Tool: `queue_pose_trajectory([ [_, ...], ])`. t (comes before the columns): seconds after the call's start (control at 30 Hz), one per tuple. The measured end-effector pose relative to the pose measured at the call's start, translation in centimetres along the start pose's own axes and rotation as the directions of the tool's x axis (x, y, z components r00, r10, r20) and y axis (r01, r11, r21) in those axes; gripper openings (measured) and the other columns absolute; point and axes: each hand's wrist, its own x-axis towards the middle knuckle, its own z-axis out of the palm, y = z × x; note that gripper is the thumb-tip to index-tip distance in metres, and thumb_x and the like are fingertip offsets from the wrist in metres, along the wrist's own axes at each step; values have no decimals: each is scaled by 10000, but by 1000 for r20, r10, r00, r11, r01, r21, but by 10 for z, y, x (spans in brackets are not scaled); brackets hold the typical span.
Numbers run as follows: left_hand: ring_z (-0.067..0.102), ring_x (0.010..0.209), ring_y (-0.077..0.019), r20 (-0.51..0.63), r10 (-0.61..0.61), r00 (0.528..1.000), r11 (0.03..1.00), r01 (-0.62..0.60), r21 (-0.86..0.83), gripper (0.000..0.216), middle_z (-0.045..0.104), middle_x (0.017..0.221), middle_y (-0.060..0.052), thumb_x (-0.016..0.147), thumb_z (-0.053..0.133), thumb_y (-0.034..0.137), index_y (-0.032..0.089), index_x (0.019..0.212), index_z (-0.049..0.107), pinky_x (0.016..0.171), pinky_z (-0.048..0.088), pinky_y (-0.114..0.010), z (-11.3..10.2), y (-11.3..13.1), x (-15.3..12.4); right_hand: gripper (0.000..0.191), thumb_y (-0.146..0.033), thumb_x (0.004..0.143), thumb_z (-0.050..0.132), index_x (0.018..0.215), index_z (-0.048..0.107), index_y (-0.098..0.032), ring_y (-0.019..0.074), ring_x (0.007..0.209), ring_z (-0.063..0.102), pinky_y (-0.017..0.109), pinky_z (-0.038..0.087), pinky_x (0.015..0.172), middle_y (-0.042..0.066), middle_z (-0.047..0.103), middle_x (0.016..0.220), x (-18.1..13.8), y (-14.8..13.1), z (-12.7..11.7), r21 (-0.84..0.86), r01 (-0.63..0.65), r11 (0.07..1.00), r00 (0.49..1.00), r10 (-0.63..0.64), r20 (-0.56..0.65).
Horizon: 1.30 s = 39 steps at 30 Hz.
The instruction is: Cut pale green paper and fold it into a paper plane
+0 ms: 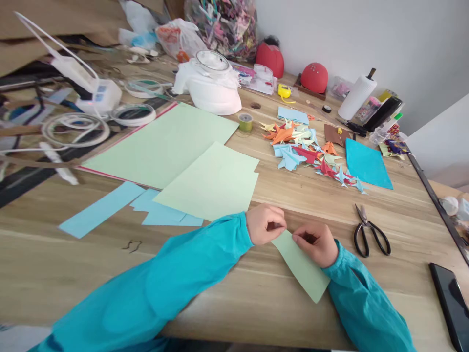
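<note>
A strip of pale green paper [304, 269] is held at its far end between both hands, its near end angled toward the table's front edge. My left hand [266, 224] pinches the strip's far left corner. Thumb and fingers of my right hand [318, 243] are closed on the strip's right edge, close to the same end. Larger pale green sheets [208, 186] lie just beyond my left forearm, over some light blue paper pieces [157, 208]. To the right of my right hand rest black-handled scissors [366, 232], blades pointing away.
Folded paper figures [289, 156] in several colours lie in a heap beyond my hands, beside a bright blue sheet [368, 164]. A phone [450, 305] is at the right edge. A thread spool [245, 122], a white cap [212, 85] and cable coils [75, 129] stand farther back.
</note>
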Motion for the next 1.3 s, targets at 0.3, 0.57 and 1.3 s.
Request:
queue_pose_trajectory([
  [0.3, 527, 575, -102, -118, -157, 981, 980, 140, -138, 178, 616, 735, -50, 792, 565, 285, 130, 769, 648, 516, 408, -202, -4, 7, 2, 186, -304, 759, 599, 664, 663, -158, 97, 479, 467, 216, 366, 454, 19, 599, 556, 2, 5, -2, 114, -57, 992, 998, 55, 15],
  [0.57, 475, 530, -99, -101, -114, 988, 989, 103, -103, 217, 562, 622, -19, 817, 550, 274, 140, 676, 646, 499, 345, -217, 14, 7, 3, 218, -354, 758, 606, 663, 648, -162, 93, 475, 449, 217, 346, 449, 4, 572, 551, 2, 6, -2, 185, -111, 976, 994, 107, 31],
  [1.3, 494, 528, -118, -412, -359, 838, 933, 307, -188, 186, 605, 595, -39, 659, 676, 310, 132, 605, 676, 465, 376, -229, -50, -9, 3, 227, -380, 636, 732, 599, 645, -173, 127, 395, 569, 228, 472, 409, 8, 635, 472, 5, 20, -11, 494, -182, 851, 954, 274, -121],
])
